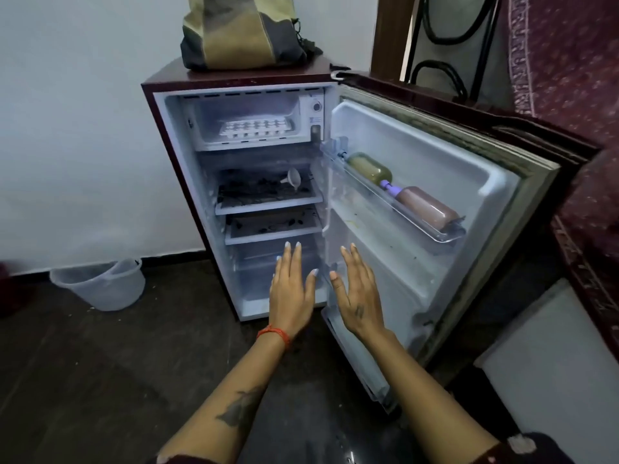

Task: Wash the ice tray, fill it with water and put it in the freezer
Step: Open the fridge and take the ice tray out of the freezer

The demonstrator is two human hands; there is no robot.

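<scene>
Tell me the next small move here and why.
Probably swing the fridge door shut with the right hand. The ice tray already sits in the freezer compartment, both hands are open and hold nothing, and the door stands wide open.

Home room: small fridge (234,195), bag (241,31) on top, patterned curtain (566,55).
</scene>
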